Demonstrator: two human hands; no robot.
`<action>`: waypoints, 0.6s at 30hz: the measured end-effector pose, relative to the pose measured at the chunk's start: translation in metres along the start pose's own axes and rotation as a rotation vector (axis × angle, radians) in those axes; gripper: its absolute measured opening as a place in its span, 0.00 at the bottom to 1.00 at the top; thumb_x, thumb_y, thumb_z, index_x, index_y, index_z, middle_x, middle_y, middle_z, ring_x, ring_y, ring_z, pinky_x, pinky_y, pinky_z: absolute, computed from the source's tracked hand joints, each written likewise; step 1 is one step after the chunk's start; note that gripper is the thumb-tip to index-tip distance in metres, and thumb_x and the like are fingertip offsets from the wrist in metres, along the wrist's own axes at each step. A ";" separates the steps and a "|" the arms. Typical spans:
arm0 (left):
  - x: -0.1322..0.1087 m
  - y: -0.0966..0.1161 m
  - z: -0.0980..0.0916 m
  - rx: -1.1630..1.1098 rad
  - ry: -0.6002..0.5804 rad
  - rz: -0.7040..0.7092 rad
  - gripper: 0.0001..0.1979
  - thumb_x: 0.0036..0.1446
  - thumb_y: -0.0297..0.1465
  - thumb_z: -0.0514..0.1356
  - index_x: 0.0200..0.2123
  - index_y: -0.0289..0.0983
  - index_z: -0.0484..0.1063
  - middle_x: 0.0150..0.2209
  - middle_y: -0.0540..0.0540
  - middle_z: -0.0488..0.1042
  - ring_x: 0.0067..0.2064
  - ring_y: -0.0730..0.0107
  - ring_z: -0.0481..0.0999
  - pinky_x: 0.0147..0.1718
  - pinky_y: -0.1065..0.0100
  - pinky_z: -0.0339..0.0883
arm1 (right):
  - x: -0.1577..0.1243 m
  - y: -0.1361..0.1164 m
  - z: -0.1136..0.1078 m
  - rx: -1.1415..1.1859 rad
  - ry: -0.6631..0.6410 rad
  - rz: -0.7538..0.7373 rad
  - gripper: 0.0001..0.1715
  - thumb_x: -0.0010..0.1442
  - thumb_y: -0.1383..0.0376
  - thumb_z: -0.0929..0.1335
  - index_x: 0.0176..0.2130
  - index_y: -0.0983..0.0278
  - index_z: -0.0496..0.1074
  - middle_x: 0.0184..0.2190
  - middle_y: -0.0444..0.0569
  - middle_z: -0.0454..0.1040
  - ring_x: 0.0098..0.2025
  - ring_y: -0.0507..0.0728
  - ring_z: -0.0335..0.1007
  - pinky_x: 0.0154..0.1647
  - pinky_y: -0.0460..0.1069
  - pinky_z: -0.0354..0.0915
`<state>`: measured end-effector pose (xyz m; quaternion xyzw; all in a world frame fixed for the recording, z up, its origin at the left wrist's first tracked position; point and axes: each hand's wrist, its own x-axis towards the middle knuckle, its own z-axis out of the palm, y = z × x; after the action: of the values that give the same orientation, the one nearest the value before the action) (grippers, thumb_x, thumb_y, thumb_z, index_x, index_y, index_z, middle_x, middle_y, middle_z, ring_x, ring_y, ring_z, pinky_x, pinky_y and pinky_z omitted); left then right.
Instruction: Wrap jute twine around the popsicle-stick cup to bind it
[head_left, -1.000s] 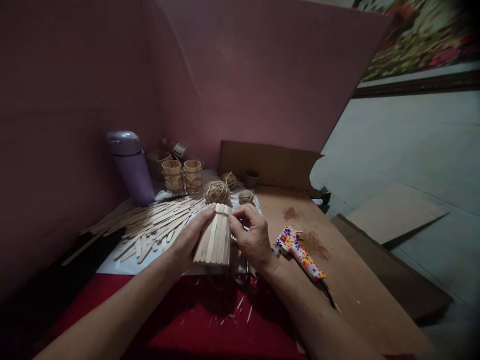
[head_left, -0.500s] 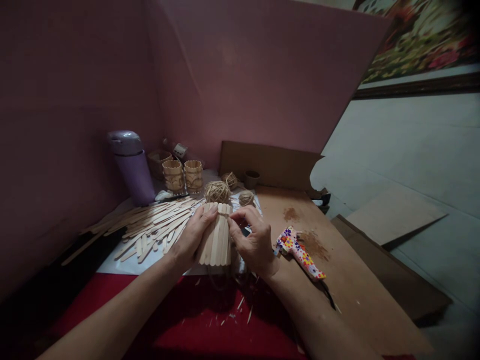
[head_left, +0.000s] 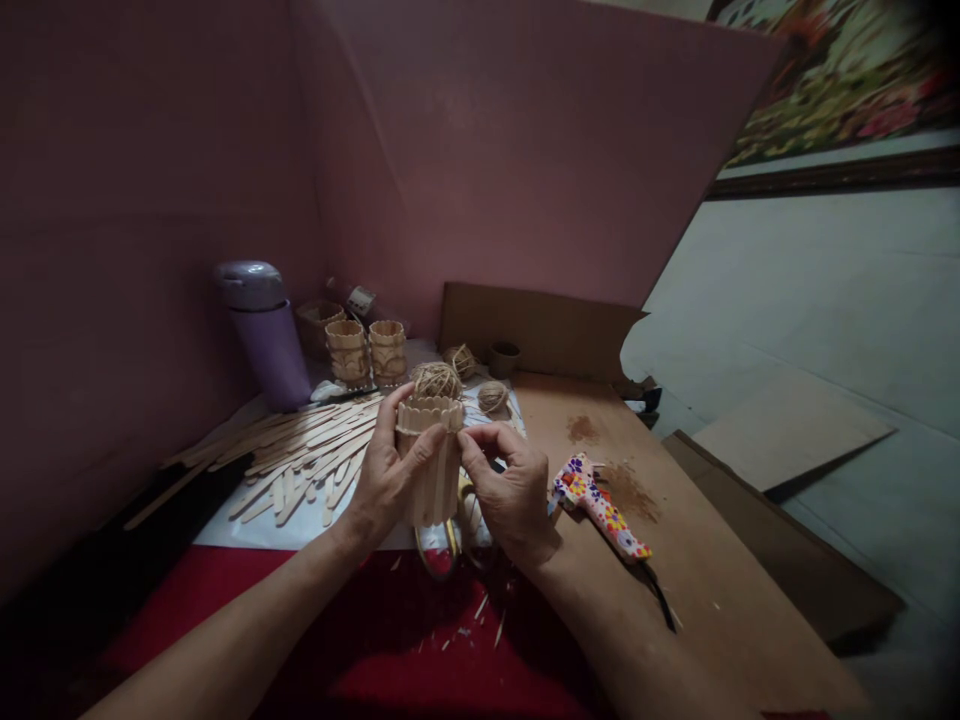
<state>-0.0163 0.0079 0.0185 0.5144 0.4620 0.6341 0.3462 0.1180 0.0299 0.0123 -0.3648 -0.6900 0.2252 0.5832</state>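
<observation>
A cup made of craft sticks [head_left: 436,490] is in my left hand [head_left: 386,475], fingers behind it and thumb across its front. Its scalloped rim is tilted toward me, so a little of the inside shows. A thin strand of twine [head_left: 450,431] runs around the cup just below the rim. My right hand [head_left: 510,485] is pinched at the cup's right side, where the twine meets the fingertips. Behind the cup sits a ball of twine [head_left: 437,380]. Below it, scissors [head_left: 437,562] lie partly hidden, their looped handles showing.
Loose craft sticks [head_left: 315,450] fan out at left on white paper. Two decorated stick cups [head_left: 388,355] and a purple bottle [head_left: 266,340] stand behind. A smaller twine ball [head_left: 493,397] lies farther back. A flower-patterned glue gun [head_left: 600,505] rests on the brown board [head_left: 720,590].
The cup has tipped so its rim now faces me, and its base has moved back, uncovering the scissor handles. My left thumb has slid lower across its front; my right hand stays pinched beside it.
</observation>
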 end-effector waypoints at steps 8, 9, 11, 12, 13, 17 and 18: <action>-0.002 0.000 0.003 -0.029 -0.006 0.034 0.28 0.54 0.38 0.64 0.57 0.43 0.60 0.45 0.47 0.73 0.44 0.63 0.73 0.45 0.67 0.64 | -0.002 0.003 0.004 -0.110 0.067 -0.111 0.06 0.56 0.69 0.65 0.28 0.62 0.68 0.23 0.42 0.68 0.25 0.50 0.64 0.29 0.46 0.63; -0.001 0.000 0.004 -0.036 -0.004 0.015 0.29 0.53 0.39 0.64 0.57 0.43 0.61 0.45 0.47 0.73 0.44 0.63 0.73 0.45 0.67 0.65 | -0.002 0.003 0.004 -0.124 0.073 -0.117 0.05 0.56 0.70 0.65 0.28 0.62 0.67 0.23 0.42 0.68 0.26 0.51 0.64 0.29 0.46 0.62; -0.001 0.000 0.005 -0.082 -0.006 -0.050 0.30 0.52 0.40 0.65 0.57 0.43 0.61 0.45 0.47 0.74 0.43 0.63 0.74 0.42 0.67 0.66 | -0.001 0.004 0.004 -0.126 0.072 -0.114 0.04 0.55 0.70 0.64 0.29 0.62 0.67 0.23 0.42 0.67 0.26 0.51 0.64 0.29 0.46 0.62; 0.000 0.001 0.005 -0.126 -0.010 -0.091 0.30 0.52 0.41 0.65 0.57 0.43 0.62 0.45 0.46 0.74 0.42 0.63 0.75 0.40 0.67 0.67 | -0.001 0.005 0.004 -0.118 0.067 -0.103 0.04 0.54 0.70 0.64 0.29 0.62 0.67 0.24 0.42 0.67 0.26 0.51 0.64 0.30 0.46 0.62; 0.000 0.001 0.005 -0.180 -0.017 -0.137 0.30 0.52 0.42 0.65 0.56 0.43 0.62 0.45 0.46 0.75 0.41 0.63 0.75 0.38 0.68 0.68 | -0.001 0.005 0.003 -0.104 0.062 -0.083 0.03 0.54 0.70 0.64 0.29 0.62 0.67 0.24 0.42 0.67 0.27 0.51 0.64 0.30 0.46 0.63; 0.000 0.003 0.003 -0.422 -0.088 -0.392 0.27 0.53 0.46 0.62 0.52 0.40 0.67 0.41 0.44 0.78 0.35 0.61 0.78 0.30 0.66 0.71 | 0.000 0.007 0.003 -0.027 0.088 0.030 0.03 0.56 0.67 0.65 0.30 0.62 0.67 0.25 0.42 0.67 0.27 0.51 0.64 0.30 0.47 0.63; 0.000 0.003 0.002 -0.469 -0.121 -0.471 0.27 0.53 0.48 0.61 0.51 0.38 0.69 0.38 0.42 0.78 0.33 0.60 0.78 0.28 0.66 0.71 | 0.000 0.007 0.003 0.004 0.103 0.040 0.02 0.56 0.67 0.65 0.31 0.62 0.67 0.25 0.42 0.68 0.28 0.51 0.64 0.30 0.47 0.63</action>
<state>-0.0142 0.0077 0.0218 0.3365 0.3882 0.5938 0.6192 0.1168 0.0344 0.0063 -0.3887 -0.6510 0.2190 0.6141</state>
